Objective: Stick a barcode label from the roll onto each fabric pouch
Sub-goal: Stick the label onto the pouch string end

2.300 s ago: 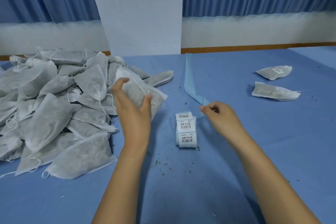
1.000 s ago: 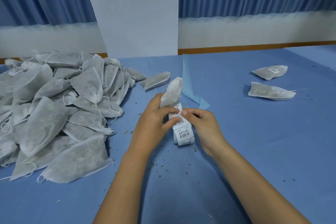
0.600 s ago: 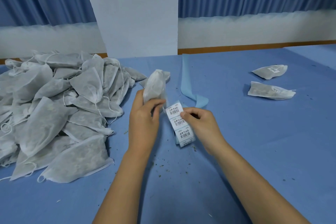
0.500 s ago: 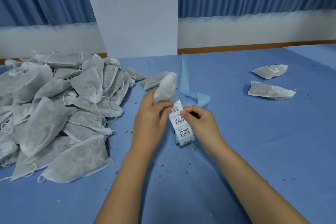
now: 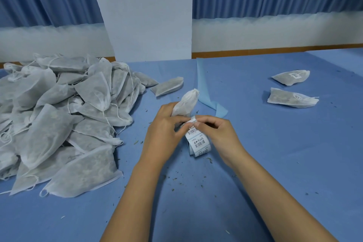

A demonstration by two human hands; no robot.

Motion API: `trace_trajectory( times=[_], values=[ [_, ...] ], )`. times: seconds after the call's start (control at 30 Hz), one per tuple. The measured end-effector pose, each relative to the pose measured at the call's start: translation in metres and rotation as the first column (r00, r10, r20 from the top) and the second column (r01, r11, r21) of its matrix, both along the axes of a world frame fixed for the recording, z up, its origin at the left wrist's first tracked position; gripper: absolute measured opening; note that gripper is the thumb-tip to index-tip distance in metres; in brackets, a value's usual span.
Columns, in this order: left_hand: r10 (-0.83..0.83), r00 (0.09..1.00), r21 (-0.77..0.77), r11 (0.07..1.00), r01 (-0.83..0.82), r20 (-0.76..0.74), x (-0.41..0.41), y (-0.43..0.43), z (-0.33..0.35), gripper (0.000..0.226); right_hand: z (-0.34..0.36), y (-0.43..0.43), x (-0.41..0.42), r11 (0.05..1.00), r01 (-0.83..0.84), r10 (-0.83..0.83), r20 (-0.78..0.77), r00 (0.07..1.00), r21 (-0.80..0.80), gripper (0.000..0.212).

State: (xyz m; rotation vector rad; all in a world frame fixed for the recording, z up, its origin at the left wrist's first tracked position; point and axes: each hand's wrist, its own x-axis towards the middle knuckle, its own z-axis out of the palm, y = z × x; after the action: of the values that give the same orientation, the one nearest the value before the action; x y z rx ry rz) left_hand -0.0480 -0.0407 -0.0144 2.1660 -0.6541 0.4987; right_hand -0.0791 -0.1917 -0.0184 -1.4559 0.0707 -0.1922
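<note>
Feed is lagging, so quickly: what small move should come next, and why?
Probably peel the top label free: the right hand pinches its edge on the label roll, while the left hand holds a pouch just above it, with no label visible on it.

The pouch heap (image 5: 59,124) crowds the left; open table (image 5: 294,153) lies right of the label roll (image 5: 199,143), before two labelled pouches (image 5: 290,97).

Even, diffuse light, bluish cast. Soft faint shadows on the desk (image 5: 275,159). Wide-angle bending at edges; centre sharp.
</note>
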Motion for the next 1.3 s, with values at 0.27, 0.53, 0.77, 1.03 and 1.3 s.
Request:
trace_trajectory(
  times=[0.27,0.53,0.77,1.03,1.3],
  values=[
    [0.018,0.999,-0.047,0.999,-0.017,0.034,-0.003,-0.004,0.000,0.015,0.000,-0.001,0.001,1.000,0.002,-0.002,-0.011,1.000,-0.012,0.010],
    [0.016,1.000,-0.060,0.998,-0.016,-0.003,-0.002,-0.005,0.001,0.010,0.001,0.000,0.000,0.996,-0.019,0.022,0.032,0.999,-0.086,0.009],
    [0.086,0.976,-0.246,0.960,-0.135,-0.201,0.001,-0.004,0.000,0.009,0.003,0.004,-0.001,0.966,0.025,0.001,0.102,0.995,-0.258,0.013],
    [0.313,0.890,-0.648,0.611,-0.455,-0.331,0.004,0.016,0.013,0.016,0.001,0.004,0.000,0.964,0.086,-0.077,0.045,0.996,-0.250,0.013],
    [0.186,0.870,-0.181,0.977,-0.114,0.456,-0.005,-0.006,0.003,0.008,0.008,0.006,-0.006,0.866,0.269,-0.114,0.356,0.928,-0.422,0.016]
  ],
)
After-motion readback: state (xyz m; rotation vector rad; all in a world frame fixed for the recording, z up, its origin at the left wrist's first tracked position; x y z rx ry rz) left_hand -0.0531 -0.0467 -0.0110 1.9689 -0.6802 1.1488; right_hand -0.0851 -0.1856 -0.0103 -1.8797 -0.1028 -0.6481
